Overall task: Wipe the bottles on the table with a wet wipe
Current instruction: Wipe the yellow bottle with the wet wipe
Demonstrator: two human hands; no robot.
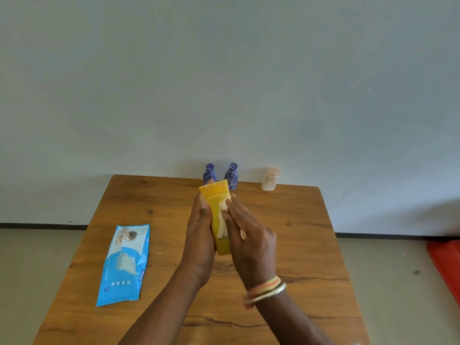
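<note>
- The left hand (199,235) grips a flat yellow plastic bottle (216,202) from its left side. The thumb lies along the front edge and the fingers wrap behind it.
- The yellow plastic bottle is held in the air above the middle of the table, tilted, with its paler, wider end pointing away from the person.
- The right hand (251,240) has its fingers stretched out fairly straight and presses a crumpled white wet wipe (223,225) against the right face of the yellow plastic bottle.
- The white wet wipe is caught between those fingers and the bottle, and a strip of it shows along the bottle's middle.
- The brown wooden table (298,245) has dark grain lines and knots.
- At the table's far edge stand a small blue patterned bottle (209,173) and a second blue patterned bottle (232,174), both upright, near each other and partly hidden behind the yellow one.
- To their right, near the far right corner, a cream bottle with a beige cap (270,180) leans slightly.
- A blue plastic pack of wipes (124,265) lies flat on the left part of the table, well apart from the hands.
- Orange and pale bangles (265,290) circle the right wrist.
- A red object (445,265) lies on the floor at the right edge of the view.
</note>
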